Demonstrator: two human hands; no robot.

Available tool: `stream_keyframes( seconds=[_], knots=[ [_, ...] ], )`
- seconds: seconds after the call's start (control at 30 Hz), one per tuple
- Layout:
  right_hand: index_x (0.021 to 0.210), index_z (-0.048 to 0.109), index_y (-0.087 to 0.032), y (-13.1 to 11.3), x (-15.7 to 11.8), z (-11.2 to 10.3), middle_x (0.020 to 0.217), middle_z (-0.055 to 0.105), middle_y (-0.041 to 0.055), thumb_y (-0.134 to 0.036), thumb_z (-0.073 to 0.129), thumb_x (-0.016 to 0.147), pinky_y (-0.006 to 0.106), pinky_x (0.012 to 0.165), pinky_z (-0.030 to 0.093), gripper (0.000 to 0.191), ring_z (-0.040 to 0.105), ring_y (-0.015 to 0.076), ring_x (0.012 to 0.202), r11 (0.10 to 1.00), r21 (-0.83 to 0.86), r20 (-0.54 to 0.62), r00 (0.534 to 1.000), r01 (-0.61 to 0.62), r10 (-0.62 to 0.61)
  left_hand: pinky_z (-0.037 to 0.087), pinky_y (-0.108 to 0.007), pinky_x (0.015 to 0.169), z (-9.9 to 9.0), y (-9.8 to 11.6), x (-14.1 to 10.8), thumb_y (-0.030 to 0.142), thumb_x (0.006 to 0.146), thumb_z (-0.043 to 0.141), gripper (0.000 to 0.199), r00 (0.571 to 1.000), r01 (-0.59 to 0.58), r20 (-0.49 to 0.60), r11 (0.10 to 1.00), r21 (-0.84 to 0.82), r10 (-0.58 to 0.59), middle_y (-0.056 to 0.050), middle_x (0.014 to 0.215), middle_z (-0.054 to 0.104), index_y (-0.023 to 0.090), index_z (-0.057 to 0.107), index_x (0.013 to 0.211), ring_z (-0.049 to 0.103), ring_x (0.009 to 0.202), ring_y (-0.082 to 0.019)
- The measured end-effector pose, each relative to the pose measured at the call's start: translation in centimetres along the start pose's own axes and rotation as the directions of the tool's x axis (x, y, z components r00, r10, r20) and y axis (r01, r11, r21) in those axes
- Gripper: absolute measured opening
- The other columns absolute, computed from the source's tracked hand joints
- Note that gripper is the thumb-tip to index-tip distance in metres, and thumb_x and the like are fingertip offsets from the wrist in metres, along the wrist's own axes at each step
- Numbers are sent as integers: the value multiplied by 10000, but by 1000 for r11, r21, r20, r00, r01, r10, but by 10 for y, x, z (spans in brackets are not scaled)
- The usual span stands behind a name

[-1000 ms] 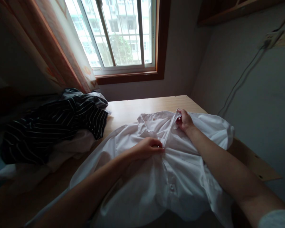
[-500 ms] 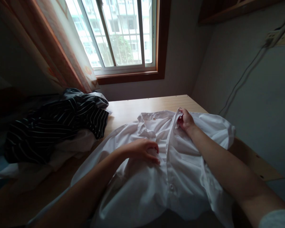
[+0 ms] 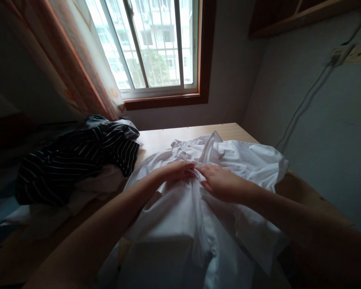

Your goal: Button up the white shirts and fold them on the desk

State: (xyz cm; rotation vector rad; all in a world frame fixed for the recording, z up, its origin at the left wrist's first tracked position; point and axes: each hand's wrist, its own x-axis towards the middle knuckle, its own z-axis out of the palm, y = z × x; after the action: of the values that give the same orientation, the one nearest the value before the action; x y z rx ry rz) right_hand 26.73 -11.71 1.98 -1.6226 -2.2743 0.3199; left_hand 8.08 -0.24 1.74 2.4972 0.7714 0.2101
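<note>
A white button shirt point(image 3: 180, 224) lies spread over the table, its collar toward the window and its front gathered into folds at the middle. My left hand point(image 3: 182, 170) is closed on the front edge of the shirt, fingers pinching the cloth. Right beside it, my right hand point(image 3: 216, 180) rests at the same front edge with its index finger reaching toward the left fingertips and its thumb lower; the remaining fingers are partly hidden. One side of the collar stands up beyond the hands.
A black striped garment point(image 3: 78, 160) is heaped on pale cloth at the left. The wooden table point(image 3: 228, 129) reaches back below the window point(image 3: 159, 44). A curtain point(image 3: 87, 68) hangs at left; a cable point(image 3: 297, 106) runs down the right wall.
My right hand has let go of the collar area and come down and left beside my left hand. My left hand has risen slightly and closed on the cloth. The shirt front is bunched together.
</note>
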Motion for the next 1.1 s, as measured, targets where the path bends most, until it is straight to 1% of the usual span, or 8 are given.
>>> stream_keyframes(
  seconds=[0.1,0.2,0.4,0.5,0.63,0.77,0.87,1.1],
  knots=[
    [1496,400,-178,1,-18,33,1505,424,189,-453,415,946,612,1057,325,615,378,404,1377,976,-136,55,982,-170,178,354,-221,642,-14,-4,5,158,839,603,42,999,-4,42,984,179,-4,13,691,591,156,645,844,483,629,-123],
    [1520,348,-177,24,-9,48,1582,296,151,-445,313,984,664,1110,200,600,265,365,1450,963,-157,31,974,-218,226,330,-206,685,-32,-6,5,76,827,577,83,998,54,-29,951,304,-48,56,625,471,141,627,836,404,620,-102],
    [1406,515,-254,61,39,38,1510,447,97,-337,387,977,611,1138,199,456,373,298,1400,982,-30,-81,980,-186,183,348,-249,815,-59,9,10,22,819,584,103,978,201,-134,868,454,-157,72,607,375,118,620,829,417,682,-109],
    [1255,639,-266,65,56,34,1392,578,73,-280,413,960,580,1124,239,372,484,272,1307,988,68,-156,976,-140,149,368,-352,910,-46,33,15,-22,782,588,132,967,247,-179,831,498,-180,-34,783,566,93,629,832,520,858,-188],
    [1069,724,-246,69,65,35,1218,689,63,-251,424,945,524,1091,296,325,589,249,1150,977,171,-237,957,-127,166,402,-408,948,-1,57,18,29,849,483,194,953,261,-266,830,493,-143,-183,1069,623,82,632,962,559,1037,-282],
    [1004,745,-233,72,64,35,1126,722,61,-244,482,914,433,1027,383,279,622,234,1062,959,268,-273,947,-95,170,471,-389,925,38,33,10,65,869,430,281,883,302,-442,912,278,-157,-144,1066,650,112,573,1106,607,1000,-249],
    [1002,747,-239,74,61,33,1107,728,58,-250,520,899,397,989,420,249,632,229,1040,947,315,-287,945,-64,159,472,-396,985,49,1,-3,81,877,410,332,841,147,-540,975,168,-34,-119,1122,648,142,533,1180,605,1047,-218],
    [1056,726,-226,74,58,28,1130,713,79,-342,481,950,418,1015,400,291,618,238,1066,979,204,-265,962,-16,71,470,-412,1017,40,-17,-22,137,903,446,264,886,23,-456,973,230,86,-106,1124,652,158,565,1138,595,1090,-226]
  ],
)
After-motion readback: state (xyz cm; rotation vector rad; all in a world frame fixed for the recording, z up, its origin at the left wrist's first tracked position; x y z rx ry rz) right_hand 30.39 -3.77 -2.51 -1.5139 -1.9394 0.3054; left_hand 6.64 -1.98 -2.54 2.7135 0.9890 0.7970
